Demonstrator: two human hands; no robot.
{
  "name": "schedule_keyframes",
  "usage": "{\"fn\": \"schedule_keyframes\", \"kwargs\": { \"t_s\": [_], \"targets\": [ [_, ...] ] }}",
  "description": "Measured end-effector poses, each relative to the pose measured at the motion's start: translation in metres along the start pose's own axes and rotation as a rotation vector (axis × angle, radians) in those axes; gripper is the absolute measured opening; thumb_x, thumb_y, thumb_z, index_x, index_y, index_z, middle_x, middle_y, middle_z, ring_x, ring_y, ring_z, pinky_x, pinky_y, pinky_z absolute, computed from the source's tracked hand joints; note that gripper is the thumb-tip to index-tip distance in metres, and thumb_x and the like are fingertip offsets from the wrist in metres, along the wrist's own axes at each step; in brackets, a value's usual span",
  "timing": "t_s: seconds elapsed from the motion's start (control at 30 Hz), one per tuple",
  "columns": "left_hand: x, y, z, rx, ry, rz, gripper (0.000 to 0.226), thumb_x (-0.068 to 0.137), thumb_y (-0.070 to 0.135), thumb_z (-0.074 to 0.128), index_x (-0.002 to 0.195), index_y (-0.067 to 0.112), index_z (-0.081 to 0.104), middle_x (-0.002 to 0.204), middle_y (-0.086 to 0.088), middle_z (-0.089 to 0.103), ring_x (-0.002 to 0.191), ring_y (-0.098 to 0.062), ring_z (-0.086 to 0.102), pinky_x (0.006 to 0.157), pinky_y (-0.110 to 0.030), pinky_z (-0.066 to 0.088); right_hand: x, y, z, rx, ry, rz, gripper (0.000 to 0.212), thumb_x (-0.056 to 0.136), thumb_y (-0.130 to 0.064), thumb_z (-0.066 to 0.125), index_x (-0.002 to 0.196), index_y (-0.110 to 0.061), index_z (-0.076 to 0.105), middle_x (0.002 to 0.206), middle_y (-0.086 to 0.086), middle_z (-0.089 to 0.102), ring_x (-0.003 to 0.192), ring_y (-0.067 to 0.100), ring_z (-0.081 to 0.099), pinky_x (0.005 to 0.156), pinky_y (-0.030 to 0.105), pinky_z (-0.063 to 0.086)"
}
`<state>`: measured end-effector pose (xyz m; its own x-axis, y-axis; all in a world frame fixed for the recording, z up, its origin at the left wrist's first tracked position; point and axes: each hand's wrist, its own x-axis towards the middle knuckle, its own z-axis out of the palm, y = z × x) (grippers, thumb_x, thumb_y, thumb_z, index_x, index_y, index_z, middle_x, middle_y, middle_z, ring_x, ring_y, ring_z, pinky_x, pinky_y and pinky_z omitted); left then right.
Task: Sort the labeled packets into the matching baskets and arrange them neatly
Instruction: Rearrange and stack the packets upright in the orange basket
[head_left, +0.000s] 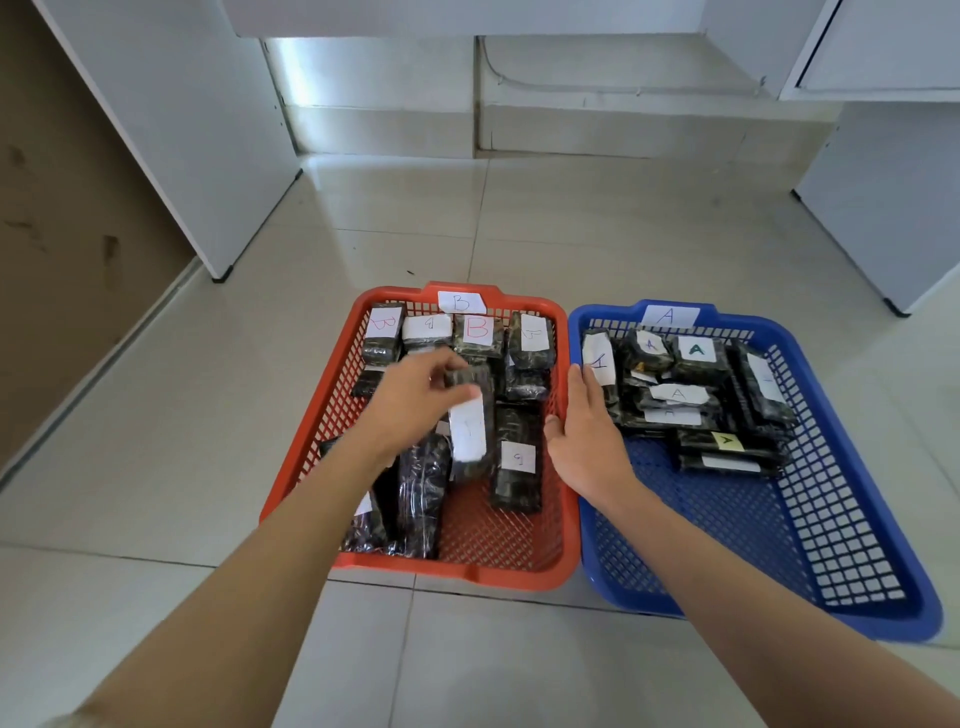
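Two bare forearms reach out over two mesh baskets that sit side by side on a pale tiled floor. Under the left arm is the red basket (467, 577), with a paper tag reading B (461, 303) on the rim beyond the fingertips. The left hand (415, 400) hovers over the middle of this basket, fingers curled round the far end of a dark packet (470, 426) whose white label faces up; the letter on it is too blurred to read. Beyond that hand, a row of labelled packets (478, 332) stands along the far wall, and beneath its wrist several dark packets (421, 499) lie loose and askew. Between the two hands another labelled packet (514, 462) lies lengthwise. The right hand (587, 426) is relaxed and flat, fingers straight, resting where the two baskets meet and holding nothing. To the right of it is the blue basket (727, 530), tagged A (669, 316), with its A packets (675, 395) heaped at the far end just past the fingertips. The step appears to be tidying the B side. It would go best if the held packet were lowered flat, label up, parallel to the one lying between the hands, and let go only once it is fully supported, with the right hand steadying the rims so nothing slides.
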<state>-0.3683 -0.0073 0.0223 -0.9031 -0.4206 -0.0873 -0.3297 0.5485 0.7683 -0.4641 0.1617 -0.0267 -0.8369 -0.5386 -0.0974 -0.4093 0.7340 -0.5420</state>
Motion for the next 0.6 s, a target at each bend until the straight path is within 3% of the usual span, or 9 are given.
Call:
{"fn": "schedule_keyframes", "kwargs": {
  "t_s": [0.1, 0.2, 0.33, 0.5, 0.6],
  "targets": [
    [0.016, 0.013, 0.008, -0.001, -0.086, -0.026, 0.022, 0.086, 0.027, 0.066, 0.104, 0.015, 0.064, 0.088, -0.003, 0.064, 0.077, -0.018, 0.061, 0.067, -0.026, 0.051, 0.000, 0.001, -0.008, 0.016, 0.041, -0.024, 0.064, 0.099, -0.027, 0.042, 0.152, -0.014, 0.009, 0.159, 0.000, 0.005, 0.139, 0.020, 0.029, 0.102, 0.029, 0.037],
    [0.021, 0.013, 0.040, 0.044, -0.157, -0.083, 0.033, 0.081, 0.026, 0.073, 0.108, 0.015, 0.057, 0.085, -0.001, 0.064, 0.077, -0.017, 0.065, 0.065, -0.025, 0.048, -0.001, 0.005, -0.010, 0.033, 0.047, -0.068, 0.063, 0.098, -0.030, 0.044, 0.151, -0.014, 0.014, 0.157, 0.002, 0.011, 0.142, 0.019, 0.023, 0.111, 0.032, 0.031],
    [0.007, 0.004, 0.060, 0.221, -0.027, -0.090, 0.058, 0.079, 0.034, 0.073, 0.127, 0.015, 0.048, 0.119, -0.007, 0.059, 0.103, -0.023, 0.059, 0.090, -0.038, 0.049, -0.002, 0.010, -0.009, 0.034, 0.041, -0.101, 0.063, 0.099, -0.031, 0.043, 0.152, -0.013, 0.013, 0.158, 0.002, 0.008, 0.143, 0.019, 0.019, 0.112, 0.033, 0.031],
    [-0.020, -0.003, 0.067, 0.386, -0.410, -0.029, 0.110, 0.068, 0.034, 0.082, 0.150, 0.016, 0.013, 0.150, -0.003, 0.019, 0.133, -0.025, 0.033, 0.106, -0.034, 0.036, -0.001, 0.010, -0.008, 0.015, 0.049, -0.108, 0.062, 0.099, -0.031, 0.041, 0.151, -0.013, 0.012, 0.157, 0.001, 0.008, 0.141, 0.020, 0.023, 0.108, 0.031, 0.033],
    [-0.020, -0.006, 0.069, 0.416, -0.415, -0.002, 0.116, 0.067, 0.035, 0.083, 0.151, 0.015, 0.005, 0.151, -0.001, 0.011, 0.134, -0.025, 0.031, 0.106, -0.033, 0.035, -0.001, 0.009, -0.007, -0.003, 0.057, -0.108, 0.062, 0.100, -0.030, 0.040, 0.152, -0.013, 0.011, 0.157, 0.002, 0.007, 0.139, 0.021, 0.029, 0.106, 0.032, 0.037]
  ]
}}
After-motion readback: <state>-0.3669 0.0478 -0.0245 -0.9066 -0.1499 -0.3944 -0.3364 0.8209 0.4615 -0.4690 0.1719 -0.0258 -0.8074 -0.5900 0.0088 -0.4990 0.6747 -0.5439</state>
